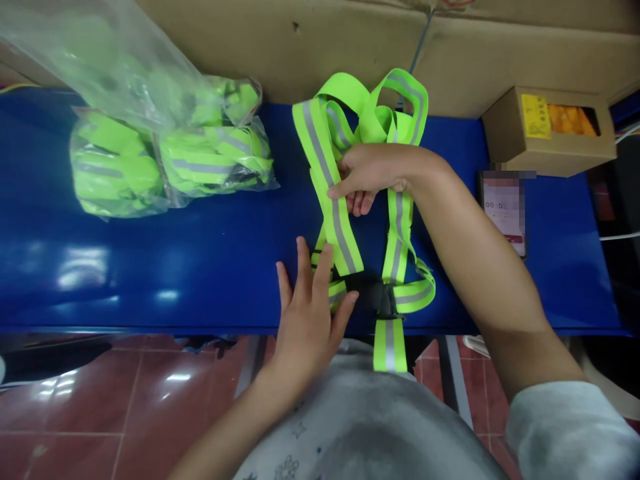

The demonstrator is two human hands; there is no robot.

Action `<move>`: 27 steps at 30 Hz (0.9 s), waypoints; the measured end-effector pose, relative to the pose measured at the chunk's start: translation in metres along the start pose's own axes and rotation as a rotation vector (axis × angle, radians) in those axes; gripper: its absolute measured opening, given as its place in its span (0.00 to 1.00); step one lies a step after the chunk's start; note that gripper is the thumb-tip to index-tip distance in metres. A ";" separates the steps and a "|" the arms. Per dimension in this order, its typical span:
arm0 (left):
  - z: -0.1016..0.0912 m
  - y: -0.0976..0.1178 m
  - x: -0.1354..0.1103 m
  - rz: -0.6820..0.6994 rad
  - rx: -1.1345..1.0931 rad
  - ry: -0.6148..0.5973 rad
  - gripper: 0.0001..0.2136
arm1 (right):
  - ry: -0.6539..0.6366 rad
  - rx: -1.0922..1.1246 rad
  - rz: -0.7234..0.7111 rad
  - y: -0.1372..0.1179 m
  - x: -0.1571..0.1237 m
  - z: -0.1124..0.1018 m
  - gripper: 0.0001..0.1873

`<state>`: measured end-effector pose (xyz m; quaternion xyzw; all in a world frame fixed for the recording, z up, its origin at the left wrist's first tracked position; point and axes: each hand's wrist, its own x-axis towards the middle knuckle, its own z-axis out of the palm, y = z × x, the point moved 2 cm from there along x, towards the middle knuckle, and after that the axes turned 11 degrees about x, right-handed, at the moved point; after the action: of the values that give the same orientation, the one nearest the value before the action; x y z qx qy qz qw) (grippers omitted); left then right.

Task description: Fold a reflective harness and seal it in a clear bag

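Observation:
A neon-green reflective vest made of elastic straps (400, 220) with a grey stripe lies in loops on the blue table. My right hand (373, 175) grips its left strap, thumb on top and fingers curled behind. Spread fingers show on my left hand (306, 310), which rests by the lower end of that strap; the thumb points at a black buckle (386, 300). Whether the left fingertips press on the strap, I cannot tell. One short strap end (390, 347) hangs over the table's front edge towards my body.
Plastic-bagged green vests (175, 160) lie at the left on the blue table (200, 267). A phone (503, 213) with a timer sits at the right, before a small cardboard box (550, 140) with orange contents. Large cardboard boxes (280, 47) line the back.

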<state>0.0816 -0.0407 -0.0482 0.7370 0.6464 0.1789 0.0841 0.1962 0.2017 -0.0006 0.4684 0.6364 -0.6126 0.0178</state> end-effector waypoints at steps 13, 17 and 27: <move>-0.009 0.001 -0.003 -0.114 -0.021 0.235 0.25 | -0.189 0.139 -0.076 -0.013 -0.024 -0.014 0.15; -0.009 0.003 0.001 -0.081 -0.021 0.158 0.14 | -0.151 0.225 -0.060 -0.010 -0.025 -0.019 0.16; -0.014 -0.002 -0.005 -0.334 -0.517 0.115 0.07 | 0.006 0.120 -0.114 -0.006 -0.028 -0.032 0.15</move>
<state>0.0745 -0.0466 -0.0370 0.5635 0.6951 0.3627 0.2603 0.2259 0.2124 0.0281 0.4335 0.6242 -0.6482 -0.0473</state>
